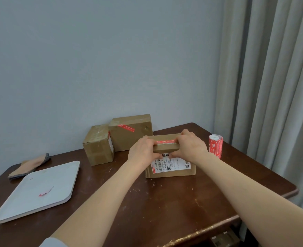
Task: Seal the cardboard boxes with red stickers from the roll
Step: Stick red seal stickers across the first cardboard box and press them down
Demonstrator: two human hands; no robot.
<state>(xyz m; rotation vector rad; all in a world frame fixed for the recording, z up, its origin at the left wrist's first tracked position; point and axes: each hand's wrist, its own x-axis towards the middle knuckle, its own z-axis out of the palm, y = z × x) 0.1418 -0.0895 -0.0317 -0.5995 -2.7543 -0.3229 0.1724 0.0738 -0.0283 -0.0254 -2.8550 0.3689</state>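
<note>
The left hand [143, 152] and right hand [191, 147] are gripping the box [172, 170] near the surface's [165, 202] far right corner, fingers curled over its top, thumbs pressing its front. They're flanking the red sticker [166, 141] on top. The roll [215, 146] is standing by the right edge.

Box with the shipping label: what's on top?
A red sticker runs along the box top; left hand and right hand grip the box over its ends. Fingers cover both sticker ends.
</note>
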